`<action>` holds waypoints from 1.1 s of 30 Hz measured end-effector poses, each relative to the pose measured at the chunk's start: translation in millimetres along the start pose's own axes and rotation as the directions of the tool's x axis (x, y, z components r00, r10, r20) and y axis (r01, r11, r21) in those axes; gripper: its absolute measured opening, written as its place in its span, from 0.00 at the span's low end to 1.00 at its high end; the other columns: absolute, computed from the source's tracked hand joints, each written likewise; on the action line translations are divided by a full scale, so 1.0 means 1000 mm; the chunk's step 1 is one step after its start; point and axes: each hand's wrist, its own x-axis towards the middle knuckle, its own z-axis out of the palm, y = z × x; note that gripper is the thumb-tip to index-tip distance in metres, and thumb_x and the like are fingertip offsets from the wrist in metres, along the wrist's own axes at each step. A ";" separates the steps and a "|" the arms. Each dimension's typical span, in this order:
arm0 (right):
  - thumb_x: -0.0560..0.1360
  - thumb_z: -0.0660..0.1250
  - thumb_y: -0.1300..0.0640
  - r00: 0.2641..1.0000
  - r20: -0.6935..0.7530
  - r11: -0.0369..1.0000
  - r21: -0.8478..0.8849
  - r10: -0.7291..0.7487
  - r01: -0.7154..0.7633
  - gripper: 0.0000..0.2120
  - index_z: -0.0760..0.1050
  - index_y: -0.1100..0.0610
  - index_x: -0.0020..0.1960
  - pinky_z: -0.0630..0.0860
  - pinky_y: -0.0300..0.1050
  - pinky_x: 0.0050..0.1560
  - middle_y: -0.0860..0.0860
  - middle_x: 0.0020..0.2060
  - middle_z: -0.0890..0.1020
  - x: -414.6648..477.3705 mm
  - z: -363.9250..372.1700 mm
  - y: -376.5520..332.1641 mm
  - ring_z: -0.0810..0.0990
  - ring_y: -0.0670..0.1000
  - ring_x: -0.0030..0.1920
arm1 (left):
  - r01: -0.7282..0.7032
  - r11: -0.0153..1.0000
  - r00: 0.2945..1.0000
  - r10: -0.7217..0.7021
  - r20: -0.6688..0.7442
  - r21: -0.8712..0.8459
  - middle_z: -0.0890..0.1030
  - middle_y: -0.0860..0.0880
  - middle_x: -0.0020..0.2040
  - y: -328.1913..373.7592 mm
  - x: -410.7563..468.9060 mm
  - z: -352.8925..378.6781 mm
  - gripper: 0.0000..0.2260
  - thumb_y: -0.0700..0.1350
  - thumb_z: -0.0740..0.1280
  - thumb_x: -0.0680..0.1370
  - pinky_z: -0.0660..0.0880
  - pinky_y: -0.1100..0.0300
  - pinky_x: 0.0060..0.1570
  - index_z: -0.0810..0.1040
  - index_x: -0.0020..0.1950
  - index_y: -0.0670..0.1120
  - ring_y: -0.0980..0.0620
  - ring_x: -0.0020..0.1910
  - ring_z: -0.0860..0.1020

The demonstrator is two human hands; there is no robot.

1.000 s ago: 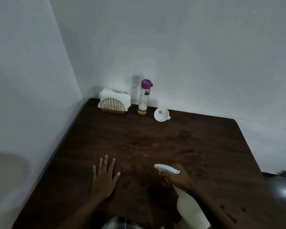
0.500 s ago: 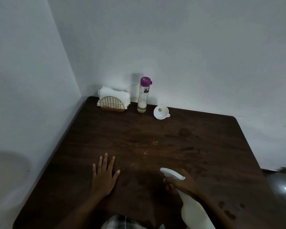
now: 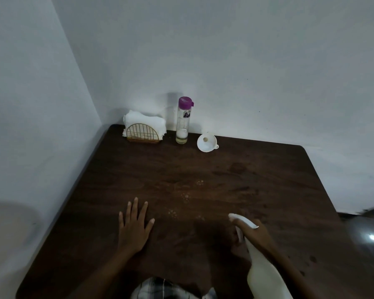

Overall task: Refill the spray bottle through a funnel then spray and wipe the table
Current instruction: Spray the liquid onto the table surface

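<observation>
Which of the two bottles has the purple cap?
The clear bottle standing by the wall; the white spray bottle is tilted in the right hand.

left grip [image 3: 136, 229]: bare hand, short nails | right grip [image 3: 255, 236]: bare hand | forearms [image 3: 104, 270]: uncovered behind both grips as far as the frame edge | worn: checked fabric [image 3: 160, 288], dark grey and white, low between the two grips
</observation>
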 end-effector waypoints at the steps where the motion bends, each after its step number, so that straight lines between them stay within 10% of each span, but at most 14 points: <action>1: 0.73 0.69 0.55 0.999 -0.015 0.999 0.024 -0.036 0.037 0.07 0.82 0.52 0.37 0.77 0.36 0.34 0.51 0.28 0.78 -0.001 -0.003 -0.002 0.79 0.47 0.29 | -0.001 1.000 1.000 0.001 0.001 0.000 0.54 0.45 0.77 0.000 0.000 0.000 0.49 0.72 0.23 0.64 0.47 0.43 0.72 0.57 0.75 0.51 0.44 0.76 0.50; 8: 0.72 0.68 0.49 0.996 -0.079 0.999 0.026 -0.039 0.041 0.06 0.83 0.44 0.47 0.76 0.41 0.44 0.53 0.51 0.80 0.009 -0.020 0.000 0.81 0.48 0.45 | -0.004 1.000 1.000 0.004 0.018 0.003 0.53 0.45 0.77 0.001 -0.001 -0.005 0.50 0.73 0.23 0.62 0.47 0.43 0.72 0.56 0.75 0.51 0.45 0.76 0.49; 12: 0.76 0.64 0.50 0.998 0.003 0.998 -0.028 -0.058 0.058 0.05 0.79 0.46 0.47 0.73 0.40 0.56 0.55 0.48 0.78 0.010 -0.024 -0.005 0.77 0.48 0.46 | 0.006 1.000 1.000 -0.007 0.028 0.006 0.52 0.45 0.77 0.007 -0.002 -0.010 0.47 0.73 0.28 0.65 0.46 0.42 0.72 0.56 0.75 0.51 0.45 0.77 0.48; 15: 0.78 0.62 0.58 0.993 0.036 0.993 0.028 -0.113 0.112 0.09 0.79 0.59 0.54 0.73 0.24 0.35 0.66 0.43 0.81 0.008 -0.027 -0.011 0.77 0.47 0.37 | 0.028 0.999 0.998 -0.029 0.059 0.021 0.48 0.45 0.78 0.014 -0.003 -0.014 0.34 0.66 0.43 0.73 0.44 0.41 0.72 0.53 0.76 0.52 0.45 0.77 0.45; 20: 0.79 0.60 0.55 0.992 -0.023 0.993 0.014 -0.121 0.121 0.14 0.75 0.54 0.63 0.65 0.40 0.62 0.48 0.53 0.79 0.024 -0.032 -0.013 0.72 0.52 0.64 | 0.061 0.998 0.996 -0.062 0.069 0.019 0.45 0.45 0.78 0.023 -0.003 -0.015 0.27 0.55 0.55 0.80 0.41 0.41 0.72 0.51 0.76 0.51 0.46 0.77 0.42; 24: 0.76 0.63 0.48 0.988 -0.149 0.998 0.047 -0.043 0.051 0.15 0.76 0.52 0.61 0.71 0.37 0.48 0.54 0.59 0.74 0.035 -0.033 -0.021 0.76 0.50 0.51 | 0.085 0.996 0.993 -0.084 0.085 -0.010 0.43 0.45 0.78 0.029 0.000 -0.015 0.27 0.54 0.56 0.80 0.40 0.41 0.72 0.51 0.76 0.49 0.46 0.77 0.42; 28: 0.76 0.64 0.48 0.970 -0.240 0.999 0.038 0.031 -0.023 0.21 0.72 0.58 0.65 0.67 0.45 0.53 0.58 0.67 0.68 0.036 -0.036 -0.025 0.72 0.57 0.61 | 0.082 0.997 0.992 -0.080 0.102 -0.012 0.42 0.45 0.78 0.024 0.001 -0.017 0.27 0.55 0.55 0.80 0.40 0.41 0.72 0.50 0.76 0.50 0.47 0.77 0.42; 33: 0.77 0.63 0.51 0.998 -0.042 0.999 0.032 0.035 -0.034 0.15 0.76 0.61 0.56 0.74 0.36 0.37 0.59 0.46 0.79 0.023 -0.040 -0.022 0.78 0.53 0.43 | 0.083 0.997 0.991 -0.082 0.111 -0.006 0.42 0.45 0.78 0.023 0.000 -0.018 0.27 0.56 0.55 0.80 0.41 0.41 0.72 0.50 0.76 0.51 0.47 0.77 0.42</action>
